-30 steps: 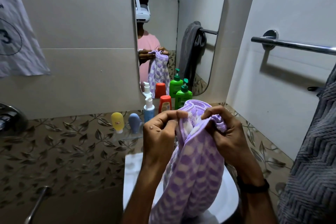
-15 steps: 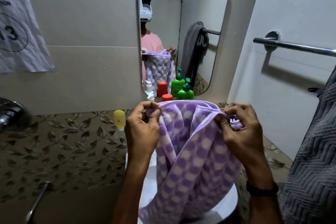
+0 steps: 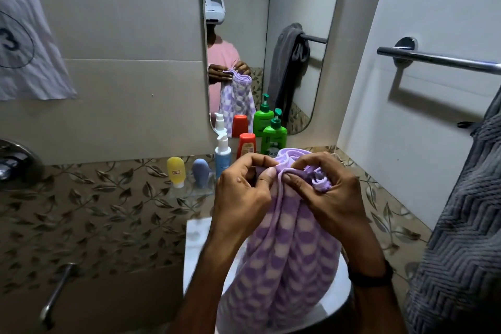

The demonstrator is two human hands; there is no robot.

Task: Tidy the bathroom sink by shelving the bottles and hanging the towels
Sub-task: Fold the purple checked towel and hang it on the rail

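Over the sink (image 3: pixel 195 247), front half: towel (image 3: pixel 287 266) held up bunched, its lower folds draping onto the basin near the front rim.

Grip: left hand (image 3: pixel 244 190) pinches the top hem between thumb and curled fingers. Right hand (image 3: pixel 325 192) pinches the same hem just beside it, with spare cloth wadded under its fingers. Both are closed on fabric, with the hands almost touching.

My read of the step: squaring up the towel before hanging it.

To do it well:
- Keep one pinch fixed and run the other along the hem to a corner, so the top edge opens flat.
- Lift the tail clear of the basin before turning right. The bottles (image 3: pixel 273 138) stand along the wall behind the sink's back edge, and a swinging tail could tip them.
- Drape it over the bare stretch of bar (image 3: pixel 439 59) near its wall mount, halves even.
- Stay off the grey towel (image 3: pixel 461 238) at the right edge of view. It looks hung from the same bar, but its top is out of shot.

Towel look: lilac and white check, plush pile, plain lilac bound hem, gathered into long vertical folds. It looks soft and floppy and won't hold shape. Wet or dry: can't tell.
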